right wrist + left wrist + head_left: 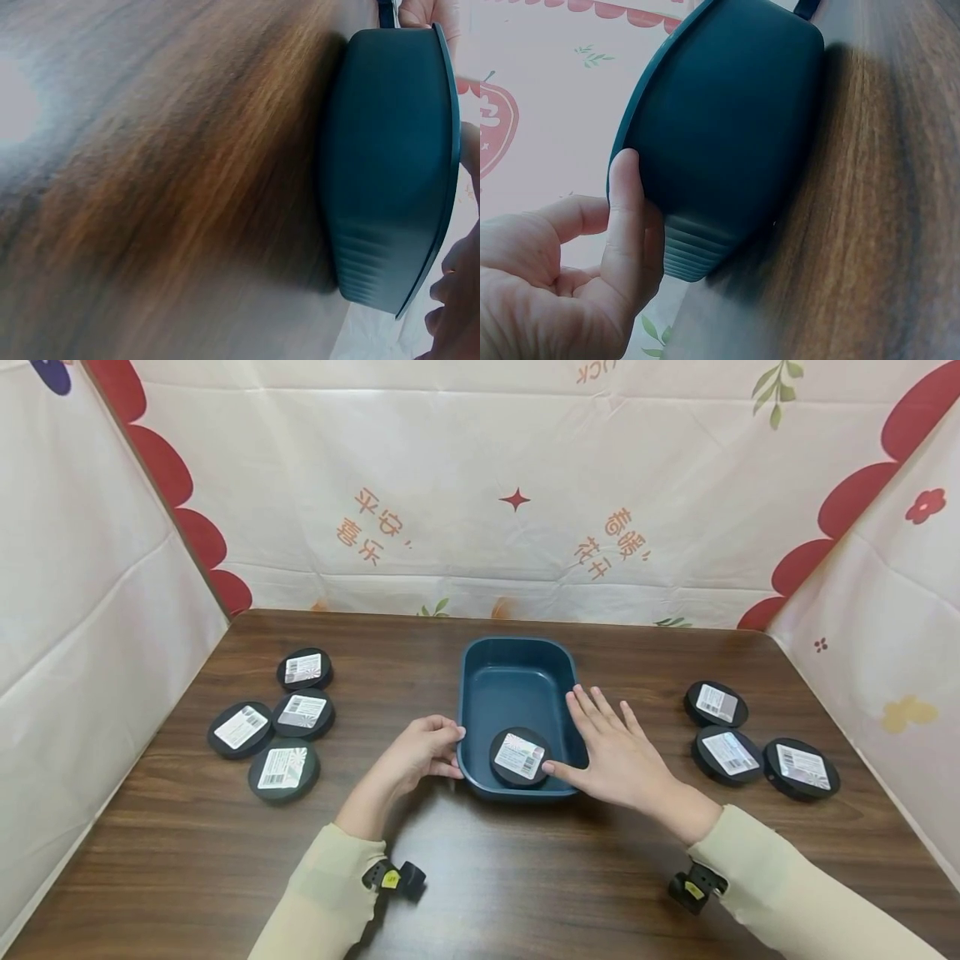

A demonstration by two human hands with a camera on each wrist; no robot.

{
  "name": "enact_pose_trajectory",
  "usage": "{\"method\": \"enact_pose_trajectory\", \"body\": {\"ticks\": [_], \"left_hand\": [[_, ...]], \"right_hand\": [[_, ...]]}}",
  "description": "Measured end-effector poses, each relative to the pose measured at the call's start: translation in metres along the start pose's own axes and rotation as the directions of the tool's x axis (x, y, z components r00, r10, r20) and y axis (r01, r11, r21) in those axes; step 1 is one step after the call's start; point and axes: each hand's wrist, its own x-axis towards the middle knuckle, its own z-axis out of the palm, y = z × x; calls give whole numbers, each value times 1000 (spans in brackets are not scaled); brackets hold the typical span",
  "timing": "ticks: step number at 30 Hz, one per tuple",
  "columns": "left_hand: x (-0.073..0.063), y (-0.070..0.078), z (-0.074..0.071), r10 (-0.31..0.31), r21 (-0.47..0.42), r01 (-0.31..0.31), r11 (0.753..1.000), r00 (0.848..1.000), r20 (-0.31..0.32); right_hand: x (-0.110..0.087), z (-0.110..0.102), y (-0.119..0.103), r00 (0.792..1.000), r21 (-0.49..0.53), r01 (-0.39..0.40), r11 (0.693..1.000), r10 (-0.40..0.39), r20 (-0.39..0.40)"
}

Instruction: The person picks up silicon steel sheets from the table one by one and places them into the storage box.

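A dark blue-green rectangular plastic tub stands on the wooden table. Inside, near its front end, lies a flat round black case with a white barcode label facing up. My left hand pinches the tub's left rim near the front corner; in the left wrist view its fingers lie against the outer wall. Over the right rim, my right hand is spread with straight fingers, its thumb tip right at the edge of the black case. The right wrist view shows the tub's outer side, the right hand only partly in frame.
Several similar labelled round black cases sit grouped on the left of the table. Three more cases lie on the right. A printed white curtain hangs behind and along both sides. Each wrist wears a small black camera.
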Motion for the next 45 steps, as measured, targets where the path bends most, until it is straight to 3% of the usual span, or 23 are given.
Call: {"method": "enact_pose_trajectory", "body": {"ticks": [30, 45], "left_hand": [[4, 1, 4, 9, -2, -9, 1000, 1000, 10], [3, -3, 0, 7, 0, -7, 1000, 1000, 11]], "right_hand": [[-32, -2, 26, 996, -13, -82, 997, 82, -26], [-59, 8, 45, 988, -21, -118, 993, 115, -103]]}}
